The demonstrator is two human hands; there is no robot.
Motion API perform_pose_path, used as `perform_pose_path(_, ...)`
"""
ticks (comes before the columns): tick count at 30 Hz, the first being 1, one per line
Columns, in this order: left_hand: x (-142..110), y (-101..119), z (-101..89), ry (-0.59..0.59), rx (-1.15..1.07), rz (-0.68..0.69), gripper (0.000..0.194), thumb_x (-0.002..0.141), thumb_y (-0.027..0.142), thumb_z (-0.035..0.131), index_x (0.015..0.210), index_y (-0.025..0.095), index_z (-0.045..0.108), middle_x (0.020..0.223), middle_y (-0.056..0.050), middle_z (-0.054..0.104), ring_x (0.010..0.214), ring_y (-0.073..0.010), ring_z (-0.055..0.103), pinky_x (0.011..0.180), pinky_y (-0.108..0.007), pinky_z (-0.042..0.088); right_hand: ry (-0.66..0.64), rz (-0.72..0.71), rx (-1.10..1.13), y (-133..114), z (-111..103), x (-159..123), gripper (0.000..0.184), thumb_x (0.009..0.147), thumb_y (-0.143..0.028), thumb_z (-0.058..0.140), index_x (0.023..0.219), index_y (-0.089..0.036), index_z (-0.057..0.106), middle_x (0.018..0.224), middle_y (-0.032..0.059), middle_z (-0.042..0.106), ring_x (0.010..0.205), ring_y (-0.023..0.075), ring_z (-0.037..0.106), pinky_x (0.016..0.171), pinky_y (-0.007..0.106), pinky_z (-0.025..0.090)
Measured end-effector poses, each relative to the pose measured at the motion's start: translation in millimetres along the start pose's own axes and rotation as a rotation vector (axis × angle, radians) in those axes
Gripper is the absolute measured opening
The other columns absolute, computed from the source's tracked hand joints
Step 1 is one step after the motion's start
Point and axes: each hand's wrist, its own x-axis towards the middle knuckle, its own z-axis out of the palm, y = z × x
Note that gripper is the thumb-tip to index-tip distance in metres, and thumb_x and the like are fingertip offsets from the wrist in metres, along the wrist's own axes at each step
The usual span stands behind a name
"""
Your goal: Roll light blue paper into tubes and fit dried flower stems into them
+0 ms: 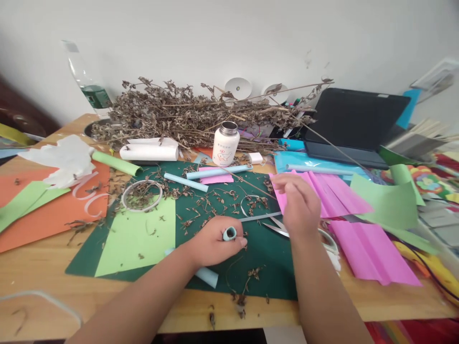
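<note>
My left hand (217,246) is closed around a rolled light-blue paper tube (230,233), its open end facing me and dark bits showing inside. My right hand (299,203) is raised over the edge of a pink paper sheet (333,193). Its fingers are bent together, and whatever may be between them is hidden. Scissors (278,229) lie partly behind my right wrist, beside a narrow grey-blue strip (261,217). Under my left forearm rests another blue paper tube (208,277). Crumbled dry leaves (253,273) are scattered over the green cutting mat (265,282).
A heap of dried plant stalks (172,110) lines the wall, behind an uncapped white bottle (225,143). Tape rings (124,200), a green paper roll (116,163) and orange paper (36,220) lie left. A dark open case (355,119) stands back right.
</note>
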Motion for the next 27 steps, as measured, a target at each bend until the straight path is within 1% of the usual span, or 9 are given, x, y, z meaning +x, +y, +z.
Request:
perform_pose_path(1,0,0,-0.1,-0.003,-0.012,0.005,0.020,0.070,0.021,0.046,0.051,0.015,0.041,0.051,0.001,0.047,0.049,-0.0083,0.041,0.049,-0.021,0.034,-0.039,0.150,-0.124,9,-3,4,0.023,0.079,-0.030,0.038,0.074,-0.019,0.057,0.076,0.0034,0.060,0.071,0.0167,0.055,0.060,0.029,0.043)
perform_pose_path(2,0,1,-0.1,-0.007,-0.027,0.012,0.020,0.071,0.022,0.046,0.052,0.015,0.042,0.052,0.000,0.047,0.050,-0.0085,0.041,0.049,-0.022,0.034,-0.149,0.282,-0.260,16,-6,7,0.023,0.077,-0.034,0.040,0.073,-0.019,0.057,0.073,0.0024,0.060,0.067,0.0163,0.054,0.057,0.028,0.041)
perform_pose_path(4,-1,2,0.0,-0.003,-0.060,0.022,0.020,0.071,0.022,0.046,0.053,0.015,0.042,0.053,0.000,0.048,0.051,-0.0089,0.041,0.050,-0.022,0.034,-0.468,0.476,-0.506,24,-7,11,0.023,0.074,-0.039,0.044,0.072,-0.021,0.058,0.068,0.0012,0.060,0.059,0.0150,0.052,0.051,0.025,0.036)
perform_pose_path(6,-1,2,0.3,0.009,-0.087,0.038,0.020,0.071,0.021,0.046,0.053,0.015,0.042,0.053,-0.001,0.048,0.051,-0.0092,0.041,0.050,-0.023,0.034,-0.706,0.560,-0.673,26,-6,12,0.021,0.072,-0.040,0.046,0.073,-0.022,0.057,0.067,0.0011,0.060,0.057,0.0142,0.051,0.047,0.023,0.031)
perform_pose_path(7,-1,2,0.4,0.016,-0.094,0.046,0.020,0.071,0.021,0.046,0.053,0.015,0.042,0.053,-0.001,0.048,0.051,-0.0093,0.041,0.051,-0.023,0.034,-0.760,0.572,-0.722,26,-4,12,0.020,0.071,-0.039,0.047,0.074,-0.022,0.057,0.068,0.0013,0.060,0.057,0.0140,0.051,0.046,0.023,0.029)
perform_pose_path(14,-2,1,1.5,-0.011,-0.081,0.059,0.018,0.072,0.022,0.046,0.055,0.015,0.043,0.056,0.000,0.046,0.052,-0.0091,0.040,0.051,-0.023,0.034,-0.788,0.561,-0.773,32,0,12,0.022,0.069,-0.031,0.050,0.088,-0.022,0.055,0.079,0.0029,0.062,0.062,0.0144,0.053,0.047,0.023,0.028)
perform_pose_path(18,-3,0,2.7,-0.014,-0.066,0.047,0.018,0.072,0.022,0.046,0.056,0.015,0.042,0.056,0.000,0.045,0.053,-0.0091,0.040,0.052,-0.022,0.034,-0.791,0.547,-0.772,36,3,11,0.033,0.069,-0.046,0.047,0.089,-0.021,0.054,0.079,0.0049,0.062,0.065,0.0171,0.054,0.048,0.024,0.030)
perform_pose_path(22,-2,0,3.2,-0.015,-0.070,0.038,0.018,0.072,0.022,0.047,0.056,0.015,0.042,0.057,0.001,0.044,0.053,-0.0089,0.040,0.052,-0.022,0.033,-0.802,0.555,-0.782,38,6,11,0.042,0.067,-0.058,0.044,0.082,-0.020,0.054,0.074,0.0056,0.062,0.063,0.0181,0.054,0.047,0.025,0.030)
perform_pose_path(27,-2,0,3.5,-0.011,-0.071,0.025,0.018,0.071,0.021,0.047,0.056,0.016,0.041,0.056,0.001,0.043,0.052,-0.0084,0.038,0.051,-0.022,0.032,-0.818,0.533,-0.748,37,6,11,0.026,0.067,-0.045,0.051,0.075,-0.020,0.054,0.073,0.0040,0.062,0.058,0.0153,0.053,0.046,0.023,0.029)
